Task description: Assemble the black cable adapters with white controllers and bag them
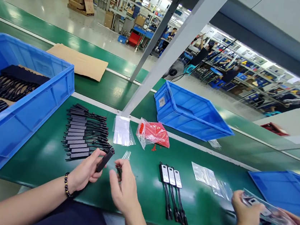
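Note:
My left hand (85, 172) is closed around a black box-shaped cable module (104, 162), which it holds tilted over the green table. Close beside it, my right hand (125, 187) has its fingers curled together at a small dark piece, mostly hidden by the fingers. A row of similar black cable modules (78, 133) lies left of centre, just beyond my left hand. Past my right hand lie a small clear strip (126, 155), a stack of clear plastic bags (122, 131) and a bag of small red rings (154, 134), with a few loose rings (154, 148).
Three modules with pale labelled faces (171, 176) lie to the right. A co-worker's hands (246, 214) hold a bagged module there, near flat clear bags (205, 173). Blue bins stand left (41, 93), behind (193, 114) and far right (284, 189). A white post (167, 56) rises behind the table.

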A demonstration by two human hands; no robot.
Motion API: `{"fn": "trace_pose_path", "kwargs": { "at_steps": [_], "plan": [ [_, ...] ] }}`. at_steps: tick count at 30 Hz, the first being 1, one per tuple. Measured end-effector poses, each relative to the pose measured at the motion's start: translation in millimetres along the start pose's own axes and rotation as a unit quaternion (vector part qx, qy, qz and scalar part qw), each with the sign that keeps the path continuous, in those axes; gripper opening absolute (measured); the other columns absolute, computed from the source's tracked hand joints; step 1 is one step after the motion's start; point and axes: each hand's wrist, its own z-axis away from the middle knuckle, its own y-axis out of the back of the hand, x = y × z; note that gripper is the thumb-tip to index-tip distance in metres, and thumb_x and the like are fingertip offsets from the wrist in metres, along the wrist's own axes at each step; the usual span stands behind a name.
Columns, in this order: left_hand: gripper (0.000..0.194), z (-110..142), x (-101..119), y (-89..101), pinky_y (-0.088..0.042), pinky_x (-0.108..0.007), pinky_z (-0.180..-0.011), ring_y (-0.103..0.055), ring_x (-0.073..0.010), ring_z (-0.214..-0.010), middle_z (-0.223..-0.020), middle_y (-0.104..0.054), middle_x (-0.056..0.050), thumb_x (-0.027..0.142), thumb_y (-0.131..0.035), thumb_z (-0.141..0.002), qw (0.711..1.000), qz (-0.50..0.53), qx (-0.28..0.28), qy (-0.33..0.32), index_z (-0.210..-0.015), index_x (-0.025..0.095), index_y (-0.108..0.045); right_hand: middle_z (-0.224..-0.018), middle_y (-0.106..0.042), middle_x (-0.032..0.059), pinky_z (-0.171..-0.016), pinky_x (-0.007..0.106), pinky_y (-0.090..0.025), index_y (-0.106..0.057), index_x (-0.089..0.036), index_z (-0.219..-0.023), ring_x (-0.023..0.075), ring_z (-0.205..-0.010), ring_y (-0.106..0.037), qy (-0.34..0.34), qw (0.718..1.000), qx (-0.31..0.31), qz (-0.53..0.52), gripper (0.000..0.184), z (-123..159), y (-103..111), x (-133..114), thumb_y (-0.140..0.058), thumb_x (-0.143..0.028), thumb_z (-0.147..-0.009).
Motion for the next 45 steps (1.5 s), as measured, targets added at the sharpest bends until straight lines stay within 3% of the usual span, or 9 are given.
{"fn": "trace_pose_path", "kwargs": {
  "at_steps": [5, 11, 17, 27, 37, 42, 45],
  "plan": [
    [0.032, -3, -4, 1.2, -0.007, -0.015, -0.036, -0.023, 0.0011, -0.039, -0.074, -0.047, 0.001, 0.048, -0.045, -0.082, 0.998, 0.051, -0.043, 0.018, -0.089, 0.016, -0.050, -0.076, -0.052, 0.0038, -0.066, 0.027, -0.038, -0.048, -0.018, -0.087, 0.0157, -0.071, -0.051, 0.015, 0.995, 0.033, 0.096, 0.021, -12, 5, 11, -0.028, -0.022, -0.091],
    [0.049, -4, -15, 1.0, -0.009, -0.016, -0.036, -0.023, -0.0001, -0.039, -0.066, -0.044, 0.000, 0.057, -0.033, -0.083, 0.996, 0.068, -0.056, 0.035, -0.082, 0.012, -0.053, -0.067, -0.050, 0.0026, -0.062, 0.026, -0.034, -0.049, -0.018, -0.073, 0.0150, -0.065, -0.047, 0.048, 0.975, 0.048, 0.211, 0.028, -20, -9, 13, -0.028, -0.023, -0.092],
    [0.051, -4, -21, -0.6, -0.009, -0.016, -0.036, -0.020, -0.0007, -0.039, -0.055, -0.036, 0.004, 0.059, -0.036, -0.081, 0.997, 0.059, -0.038, 0.043, -0.073, 0.010, -0.052, -0.066, -0.049, 0.0029, -0.063, 0.026, -0.034, -0.048, -0.018, -0.070, 0.0155, -0.066, -0.047, 0.054, 0.961, 0.045, 0.269, 0.030, -26, -13, 14, -0.029, -0.024, -0.092],
    [0.053, -6, -22, -0.6, -0.009, -0.016, -0.035, -0.018, -0.0008, -0.038, -0.051, -0.034, 0.005, 0.060, -0.036, -0.081, 0.995, 0.064, -0.052, 0.048, -0.071, 0.010, -0.052, -0.066, -0.048, 0.0025, -0.063, 0.025, -0.033, -0.047, -0.018, -0.069, 0.0147, -0.065, -0.047, 0.030, 0.969, 0.038, 0.243, 0.031, -24, -13, 17, -0.028, -0.025, -0.092],
    [0.054, -7, -22, -1.1, -0.009, -0.016, -0.036, -0.018, -0.0011, -0.037, -0.049, -0.033, 0.006, 0.061, -0.035, -0.080, 0.994, 0.067, -0.058, 0.058, -0.070, 0.011, -0.052, -0.061, -0.048, -0.0007, -0.058, 0.021, -0.032, -0.042, -0.019, -0.064, 0.0110, -0.059, -0.045, -0.027, 0.995, -0.018, 0.099, 0.032, -29, -9, 18, -0.030, -0.029, -0.092],
    [0.051, -7, -19, -1.9, -0.008, -0.016, -0.036, -0.019, -0.0012, -0.038, -0.052, -0.033, 0.005, 0.058, -0.036, -0.082, 0.995, 0.069, -0.047, 0.049, -0.070, 0.011, -0.052, -0.056, -0.045, -0.0027, -0.054, 0.020, -0.031, -0.043, -0.018, -0.059, 0.0091, -0.053, -0.042, 0.012, 0.998, -0.059, 0.010, 0.037, -23, 4, 19, -0.029, -0.029, -0.092],
    [0.047, -8, -15, -3.3, -0.012, -0.016, -0.036, -0.023, -0.0017, -0.039, -0.059, -0.041, 0.002, 0.054, -0.037, -0.083, 0.997, 0.071, -0.009, 0.026, -0.075, 0.011, -0.053, -0.054, -0.044, -0.0030, -0.052, 0.021, -0.029, -0.043, -0.019, -0.058, 0.0095, -0.051, -0.041, -0.012, 0.995, -0.048, 0.081, 0.040, -30, 13, 35, -0.028, -0.031, -0.092]
  ]
}}
